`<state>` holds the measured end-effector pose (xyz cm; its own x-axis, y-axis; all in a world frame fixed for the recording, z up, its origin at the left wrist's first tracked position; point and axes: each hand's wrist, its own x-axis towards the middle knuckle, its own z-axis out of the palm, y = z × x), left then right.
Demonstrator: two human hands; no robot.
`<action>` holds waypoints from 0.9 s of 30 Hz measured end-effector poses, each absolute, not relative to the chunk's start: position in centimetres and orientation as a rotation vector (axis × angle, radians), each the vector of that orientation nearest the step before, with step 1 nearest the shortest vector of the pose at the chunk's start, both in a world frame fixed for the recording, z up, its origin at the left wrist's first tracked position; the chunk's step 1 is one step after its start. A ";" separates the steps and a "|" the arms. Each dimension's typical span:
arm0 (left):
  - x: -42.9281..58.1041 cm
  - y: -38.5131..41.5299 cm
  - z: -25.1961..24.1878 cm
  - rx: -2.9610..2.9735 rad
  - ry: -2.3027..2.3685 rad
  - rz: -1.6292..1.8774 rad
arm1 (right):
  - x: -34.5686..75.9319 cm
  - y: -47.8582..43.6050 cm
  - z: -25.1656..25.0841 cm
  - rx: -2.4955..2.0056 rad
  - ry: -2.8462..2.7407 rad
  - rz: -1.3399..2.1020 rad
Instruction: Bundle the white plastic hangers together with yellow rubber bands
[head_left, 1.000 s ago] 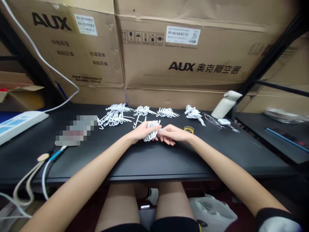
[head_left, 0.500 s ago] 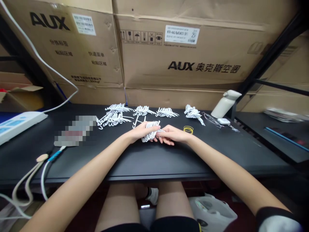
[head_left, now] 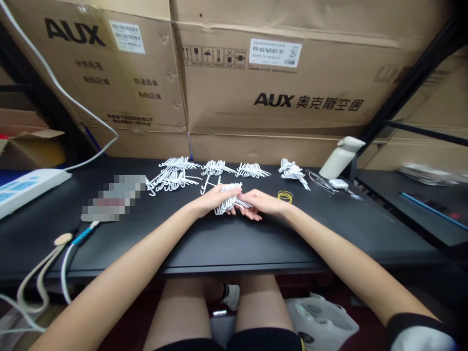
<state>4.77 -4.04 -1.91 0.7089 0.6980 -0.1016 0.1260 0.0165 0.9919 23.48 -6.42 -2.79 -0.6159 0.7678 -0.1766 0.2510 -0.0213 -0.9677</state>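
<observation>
A bundle of white hooks (head_left: 229,197) is held between my two hands above the dark table (head_left: 234,248). My left hand (head_left: 213,199) is wrapped round the hooked end, thumb on top. My right hand (head_left: 258,202) is closed on the straight ends from the right side, its lower fingers partly under them. Just behind the hands lie a few loose white hooks (head_left: 206,185). Farther back are piles of similar hooks: a large one (head_left: 173,179) at left, two in the middle (head_left: 217,167) (head_left: 253,169), and one (head_left: 292,170) at right.
Yellow rings (head_left: 285,196) lie right of my right hand. A white bottle (head_left: 338,158), cable (head_left: 320,180) and small white case (head_left: 339,184) are at the back right. At left are a blurred-out device (head_left: 117,197) and a power strip (head_left: 29,190). Large cartons (head_left: 278,117) stand behind.
The fingers of my right hand have shifted slightly over the straight ends, which now show more, spread below its thumb. My left hand has barely moved.
</observation>
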 end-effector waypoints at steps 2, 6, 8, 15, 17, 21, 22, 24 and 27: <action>4.8 -4.0 -2.0 1.518 0.708 0.516 | 23.4 -6.4 -2.8 -1.078 -1.832 1.655; 4.8 -4.0 -2.1 1.501 0.718 0.524 | 24.1 -6.2 -2.2 -1.112 -1.856 1.640; 4.8 -4.0 -2.0 1.489 0.721 0.512 | 24.8 -5.8 -1.8 -1.119 -1.902 1.689; 4.2 -4.2 -1.7 1.485 0.713 0.433 | 26.0 -2.5 -3.5 -1.298 -1.651 1.393; 4.0 -4.3 -1.6 1.506 0.687 0.407 | 25.3 -1.5 -4.0 -1.318 -1.746 1.229; 3.8 -4.6 -1.4 1.564 0.626 0.343 | 23.1 0.1 -4.0 -1.201 -2.075 0.958; 3.8 -4.7 -1.3 1.569 0.621 0.340 | 22.5 0.3 -3.9 -1.170 -2.137 0.891; 3.8 -4.9 -1.2 1.576 0.629 0.339 | 21.4 0.7 -3.7 -1.154 -2.219 0.745; 3.8 -4.8 -1.2 1.604 0.658 0.330 | 20.9 1.1 -3.7 -1.188 -2.247 0.623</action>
